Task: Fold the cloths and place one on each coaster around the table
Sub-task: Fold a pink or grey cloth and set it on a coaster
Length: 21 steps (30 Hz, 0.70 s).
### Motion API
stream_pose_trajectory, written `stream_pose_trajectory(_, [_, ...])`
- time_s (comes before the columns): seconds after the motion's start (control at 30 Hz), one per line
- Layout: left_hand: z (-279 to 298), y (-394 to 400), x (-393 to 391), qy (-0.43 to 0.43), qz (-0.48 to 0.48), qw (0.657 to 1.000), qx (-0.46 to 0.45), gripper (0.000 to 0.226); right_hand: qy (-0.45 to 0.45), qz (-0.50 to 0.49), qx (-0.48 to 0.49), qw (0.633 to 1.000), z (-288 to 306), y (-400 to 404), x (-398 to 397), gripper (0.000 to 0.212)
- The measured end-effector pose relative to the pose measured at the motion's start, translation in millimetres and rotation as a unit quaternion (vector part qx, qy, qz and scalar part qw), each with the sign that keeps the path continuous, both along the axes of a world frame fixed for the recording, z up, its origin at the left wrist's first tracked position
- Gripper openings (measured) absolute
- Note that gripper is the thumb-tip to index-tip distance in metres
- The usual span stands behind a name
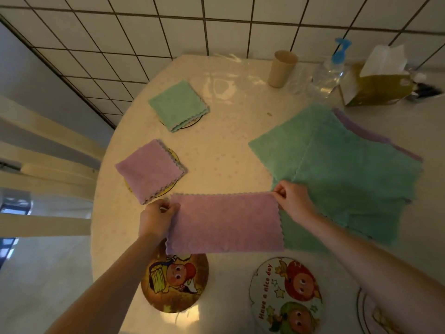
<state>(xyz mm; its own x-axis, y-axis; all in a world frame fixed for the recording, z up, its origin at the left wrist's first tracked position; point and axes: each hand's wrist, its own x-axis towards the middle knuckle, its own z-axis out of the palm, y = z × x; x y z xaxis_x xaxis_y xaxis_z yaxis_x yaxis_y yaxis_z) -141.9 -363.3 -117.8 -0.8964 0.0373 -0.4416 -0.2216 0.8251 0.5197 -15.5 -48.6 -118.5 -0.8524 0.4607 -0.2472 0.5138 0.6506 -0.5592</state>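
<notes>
Cloths are the whole job, and one pink cloth (225, 221) hangs folded in half between the hands, a long strip held just above the near edge of the desk (228, 150). Left hand (156, 219) pinches its upper left corner; right hand (292, 201) pinches the upper right corner, fingers curled on the scalloped hem. It looks light, soft and limp, so it will likely sag wherever it is unsupported; gripping at the corners keeps the edges aligned for the next fold, probably bringing one end across to the other.

Just below the strip lies a bare brown cartoon coaster (174, 283), its top edge hidden behind the fabric, and beside it a bare white coaster (285, 297); part of a third shows at the lower right. To the right sits a pile of unfolded green cloths (349, 169) with a purple one beneath. Farther left, a folded pink cloth (150, 171) and a folded green cloth (178, 104) each rest on a coaster. At the back stand a cup (283, 68), a spray bottle (330, 68) and a tissue box (375, 85).
</notes>
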Motion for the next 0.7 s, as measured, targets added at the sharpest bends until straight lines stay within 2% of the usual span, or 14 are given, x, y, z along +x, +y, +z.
stream_pose_trajectory(0.13, [4, -4, 5, 0.014, 0.035, 0.999, -0.009, 0.021, -0.02, -0.016, 0.006, 1.0, 2, -2, -2, 0.015])
stream_pose_trajectory(0.2, [9, -5, 16, 0.057, 0.033, 0.997, -0.034, 0.016, -0.015, -0.015, 0.037, 0.999, 10, -8, 0, 0.011])
stream_pose_trajectory(0.27, [10, -9, 33, 0.162, -0.05, 0.983, -0.067, 0.019, 0.0, 0.026, 0.104, 0.994, 19, -19, 12, 0.011])
stream_pose_trajectory(0.33, [8, -11, 60, 0.242, -0.201, 0.947, -0.061, 0.031, 0.032, 0.116, 0.172, 0.978, 27, -39, 37, 0.022])
stream_pose_trajectory(0.4, [2, -6, 91, 0.243, -0.348, 0.905, -0.023, 0.038, 0.048, 0.233, 0.193, 0.952, 28, -66, 65, 0.03])
stream_pose_trajectory(0.47, [-9, -2, 123, 0.225, -0.45, 0.864, -0.01, 0.043, 0.061, 0.321, 0.194, 0.925, 19, -88, 93, 0.043])
stream_pose_trajectory(0.53, [-18, -2, 141, 0.22, -0.496, 0.838, -0.057, 0.051, 0.028, 0.351, 0.195, 0.916, 5, -95, 112, 0.064])
stream_pose_trajectory(0.6, [-21, -11, 144, 0.211, -0.489, 0.841, -0.096, 0.055, -0.023, 0.342, 0.212, 0.915, -2, -93, 124, 0.082])
stream_pose_trajectory(0.7, [-22, -33, 137, 0.202, -0.473, 0.849, -0.121, 0.055, -0.037, 0.336, 0.239, 0.91, -1, -81, 136, 0.086])
